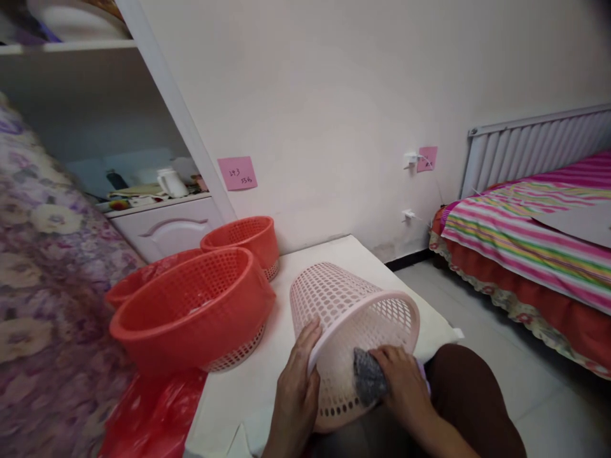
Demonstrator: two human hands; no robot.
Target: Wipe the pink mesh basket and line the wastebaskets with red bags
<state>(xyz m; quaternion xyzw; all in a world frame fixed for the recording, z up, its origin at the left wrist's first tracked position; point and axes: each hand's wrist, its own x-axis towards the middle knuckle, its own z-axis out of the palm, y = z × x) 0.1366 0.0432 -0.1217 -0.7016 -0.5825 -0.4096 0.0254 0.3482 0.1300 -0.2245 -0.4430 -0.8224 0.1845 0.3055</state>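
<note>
A pale pink perforated plastic basket (334,296) lies tilted on its side, its mouth facing me. My left hand (298,381) is closed on the left side of its rim, thumb at the inner edge and fingers on the outside. In my right hand (403,381) is a bunched, mottled grey cloth (368,376), held at the mouth of the basket against or close to its inner wall. Part of the cloth is covered by my fingers. Some purple material (422,374) shows beside that hand; what it is I cannot make out.
Several red baskets (191,312) stand left on the white-covered surface (248,394). A red plastic bag (157,407) hangs below them. Beyond are a shelf unit (176,95), a floral curtain (42,286) and, at right, a bed (515,248). My knee (477,401) is close by.
</note>
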